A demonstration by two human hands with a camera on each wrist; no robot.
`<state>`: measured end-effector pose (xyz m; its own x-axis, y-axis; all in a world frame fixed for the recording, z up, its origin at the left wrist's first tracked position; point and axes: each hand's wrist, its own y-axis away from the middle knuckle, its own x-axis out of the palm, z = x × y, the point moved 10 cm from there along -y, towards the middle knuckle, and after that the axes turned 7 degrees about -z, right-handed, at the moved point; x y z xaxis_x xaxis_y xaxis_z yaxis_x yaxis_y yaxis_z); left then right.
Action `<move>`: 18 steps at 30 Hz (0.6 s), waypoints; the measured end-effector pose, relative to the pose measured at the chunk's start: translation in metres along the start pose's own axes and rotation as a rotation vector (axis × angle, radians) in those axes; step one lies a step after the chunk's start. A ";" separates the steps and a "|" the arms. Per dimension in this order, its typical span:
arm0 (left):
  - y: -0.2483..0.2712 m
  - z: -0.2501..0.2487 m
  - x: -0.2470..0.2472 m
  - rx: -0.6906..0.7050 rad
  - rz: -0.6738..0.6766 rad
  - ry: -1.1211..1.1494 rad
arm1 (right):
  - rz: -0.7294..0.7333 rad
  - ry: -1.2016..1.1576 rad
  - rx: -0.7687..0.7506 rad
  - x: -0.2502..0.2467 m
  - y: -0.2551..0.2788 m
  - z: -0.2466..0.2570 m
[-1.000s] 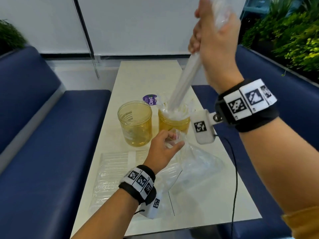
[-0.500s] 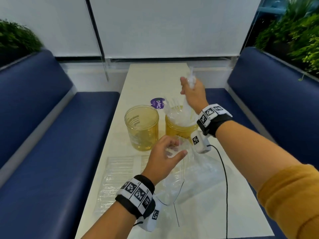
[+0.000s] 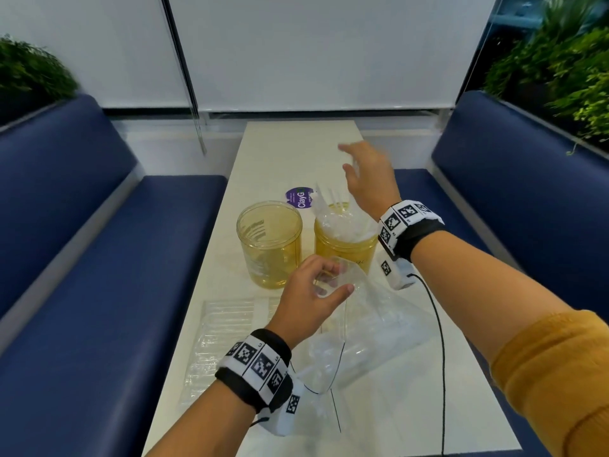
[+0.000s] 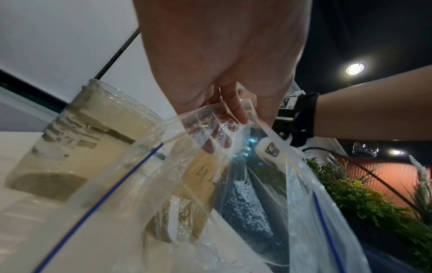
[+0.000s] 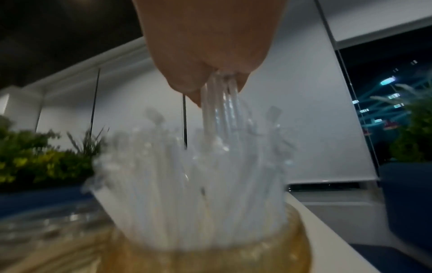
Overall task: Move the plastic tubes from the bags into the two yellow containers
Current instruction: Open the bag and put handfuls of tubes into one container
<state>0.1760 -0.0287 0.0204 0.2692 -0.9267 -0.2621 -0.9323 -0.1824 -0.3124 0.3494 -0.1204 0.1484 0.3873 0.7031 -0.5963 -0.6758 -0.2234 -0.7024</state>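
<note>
Both wrists have black straps (image 3: 418,237) with white blocks of black square-code markers, a small white camera pod (image 3: 397,272) trailing thin black cable, plus a pushed-up mustard sleeve (image 3: 557,367).

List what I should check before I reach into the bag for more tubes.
1. Right hand free of tubes: cannot tell; a few tubes seem to sit at its fingertips in the blurred wrist view.
2. Left hand pinches the bag at its mouth, holding it open: ok.
3. Room in the right container: not ok; the tubes pack it and stand above its rim.
4. Left container upright and empty: ok.
5. Tubes left in the held bag: cannot tell through the clear plastic.
</note>
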 end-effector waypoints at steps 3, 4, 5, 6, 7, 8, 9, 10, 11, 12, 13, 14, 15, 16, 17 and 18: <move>-0.001 -0.001 -0.002 -0.003 0.004 -0.009 | 0.281 0.284 -0.139 0.036 0.025 -0.003; -0.002 -0.001 -0.002 -0.009 0.008 -0.012 | 0.403 0.358 -0.203 0.048 0.037 -0.002; -0.003 -0.003 -0.002 -0.016 0.015 -0.015 | 0.503 0.404 -0.216 0.056 0.047 -0.004; -0.004 -0.004 -0.002 -0.019 0.024 -0.019 | 0.559 0.415 -0.186 0.058 0.051 -0.006; -0.006 -0.006 -0.002 -0.017 0.037 -0.023 | 0.564 0.396 -0.154 0.054 0.049 -0.006; -0.008 -0.008 -0.001 -0.005 0.054 -0.035 | 0.525 0.373 -0.142 0.046 0.044 -0.001; -0.009 -0.011 0.000 0.017 0.079 -0.056 | 0.441 0.317 -0.118 0.032 0.037 0.005; -0.011 -0.016 0.002 0.051 0.113 -0.104 | 0.359 0.241 -0.073 0.017 0.031 0.008; -0.012 -0.023 0.005 0.100 0.153 -0.180 | 0.274 0.157 -0.033 -0.001 0.025 0.012; -0.013 -0.031 0.009 0.157 0.192 -0.268 | 0.206 0.126 -0.012 -0.016 0.022 0.017; -0.015 -0.038 0.012 0.213 0.224 -0.358 | 0.148 0.118 0.003 -0.032 0.021 0.024; -0.016 -0.044 0.015 0.265 0.252 -0.439 | 0.101 0.108 0.016 -0.047 0.022 0.031; -0.018 -0.048 0.017 0.308 0.274 -0.510 | 0.055 0.081 0.022 -0.063 0.025 0.041; -0.020 -0.052 0.018 0.342 0.284 -0.556 | 0.024 0.048 0.015 -0.078 0.032 0.054; -0.022 -0.057 0.019 0.368 0.285 -0.574 | 0.033 0.015 0.013 -0.089 0.041 0.067; -0.025 -0.060 0.018 0.378 0.280 -0.571 | 0.093 -0.017 0.021 -0.094 0.053 0.079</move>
<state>0.1897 -0.0608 0.0785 0.2130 -0.5882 -0.7801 -0.8655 0.2570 -0.4301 0.2276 -0.1451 0.1983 0.3117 0.6915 -0.6517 -0.7214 -0.2742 -0.6360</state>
